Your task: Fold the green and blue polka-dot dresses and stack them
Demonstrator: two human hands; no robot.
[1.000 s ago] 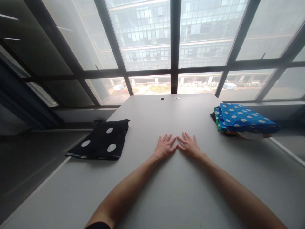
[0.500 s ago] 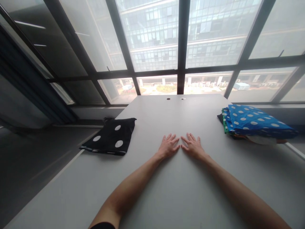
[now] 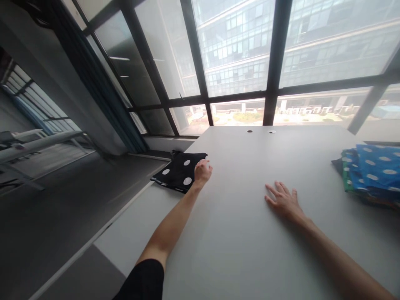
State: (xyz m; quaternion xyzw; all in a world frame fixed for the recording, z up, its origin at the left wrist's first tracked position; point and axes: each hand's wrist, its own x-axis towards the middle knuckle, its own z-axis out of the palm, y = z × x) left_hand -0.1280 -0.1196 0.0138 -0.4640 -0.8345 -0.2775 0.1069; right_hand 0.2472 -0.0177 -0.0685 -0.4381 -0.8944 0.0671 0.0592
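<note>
A flat, folded piece of black cloth (image 3: 175, 177) with large white dots lies at the left edge of the white table. My left hand (image 3: 203, 171) is over its right edge, fingers loosely bent, with a gap between thumb and forefinger. The cloth beneath looks flat, and part of its right side is hidden by that hand. Palm down on the tabletop, my right hand (image 3: 284, 202) rests with fingers spread and holds nothing. To its right sits a stack of folded dotted cloths, a blue one (image 3: 379, 166) on top and a green one (image 3: 346, 175) below.
The white table (image 3: 237, 233) reaches to the windows and has two round holes (image 3: 249, 131) near its far edge. A dark curtain (image 3: 103, 96) hangs at the left, beyond the grey floor (image 3: 71, 196). Another table (image 3: 40, 146) stands far left.
My left hand has left the table's middle and moved left to the black cloth, its fingers bending. My right hand stays flat on the table. The view has turned left.
</note>
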